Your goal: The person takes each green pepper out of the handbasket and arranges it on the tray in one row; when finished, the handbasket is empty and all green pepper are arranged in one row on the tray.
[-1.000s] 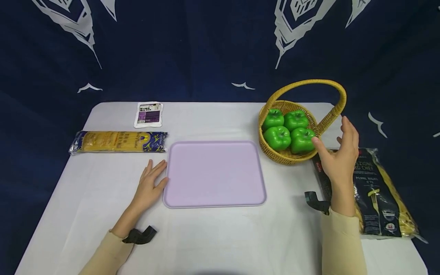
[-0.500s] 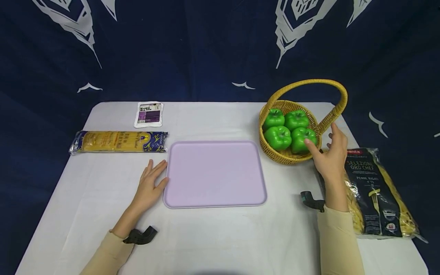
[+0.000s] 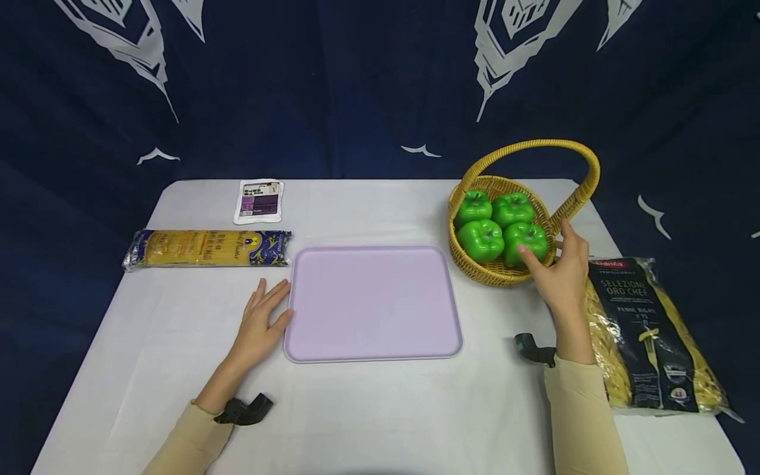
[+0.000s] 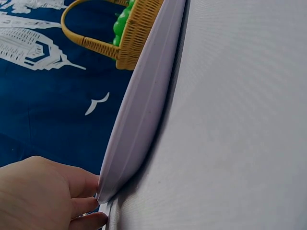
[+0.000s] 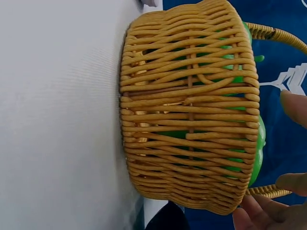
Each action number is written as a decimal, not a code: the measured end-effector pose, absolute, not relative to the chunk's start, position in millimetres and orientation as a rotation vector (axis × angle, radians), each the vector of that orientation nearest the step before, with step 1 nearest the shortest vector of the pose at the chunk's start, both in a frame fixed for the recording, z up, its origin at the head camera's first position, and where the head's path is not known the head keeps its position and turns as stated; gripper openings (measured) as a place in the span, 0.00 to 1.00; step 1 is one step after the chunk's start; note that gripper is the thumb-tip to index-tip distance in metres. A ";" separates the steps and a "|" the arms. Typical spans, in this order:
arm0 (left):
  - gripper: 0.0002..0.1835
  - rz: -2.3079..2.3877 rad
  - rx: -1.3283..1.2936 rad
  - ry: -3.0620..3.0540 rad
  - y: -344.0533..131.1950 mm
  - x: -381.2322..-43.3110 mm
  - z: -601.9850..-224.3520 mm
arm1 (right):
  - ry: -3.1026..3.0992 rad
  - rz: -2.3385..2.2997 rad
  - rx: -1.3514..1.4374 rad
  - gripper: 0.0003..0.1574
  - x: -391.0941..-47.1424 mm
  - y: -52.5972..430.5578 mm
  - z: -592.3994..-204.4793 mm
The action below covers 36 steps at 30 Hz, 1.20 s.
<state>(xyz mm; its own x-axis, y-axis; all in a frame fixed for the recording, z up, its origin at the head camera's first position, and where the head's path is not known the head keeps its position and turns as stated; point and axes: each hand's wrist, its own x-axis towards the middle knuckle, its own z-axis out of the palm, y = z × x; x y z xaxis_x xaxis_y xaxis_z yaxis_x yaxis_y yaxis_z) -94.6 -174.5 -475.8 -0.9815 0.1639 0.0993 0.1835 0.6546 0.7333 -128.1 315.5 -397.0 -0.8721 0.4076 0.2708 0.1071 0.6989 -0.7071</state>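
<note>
Four green peppers point(image 3: 482, 240) in basket point(image 3: 494, 278)

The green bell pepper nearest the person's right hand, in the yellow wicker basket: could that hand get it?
Likely yes: the right hand is beside the basket, close to the green pepper, and the arched handle doesn't cross in front of it.
</note>
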 end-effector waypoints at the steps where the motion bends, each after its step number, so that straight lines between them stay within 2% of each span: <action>1: 0.28 -1.260 -0.298 -2.836 -174.3 -94.6 -475.6 | -2.504 1.000 -0.403 0.55 -127.9 315.6 -397.5; 28: 0.28 -1.256 -0.303 -2.828 -173.3 -93.9 -473.5 | -2.569 0.940 -0.426 0.52 -134.1 317.1 -411.1; 36: 0.28 -1.247 -0.309 -2.816 -173.9 -94.0 -475.3 | -2.563 0.873 -0.331 0.49 -135.5 314.4 -417.5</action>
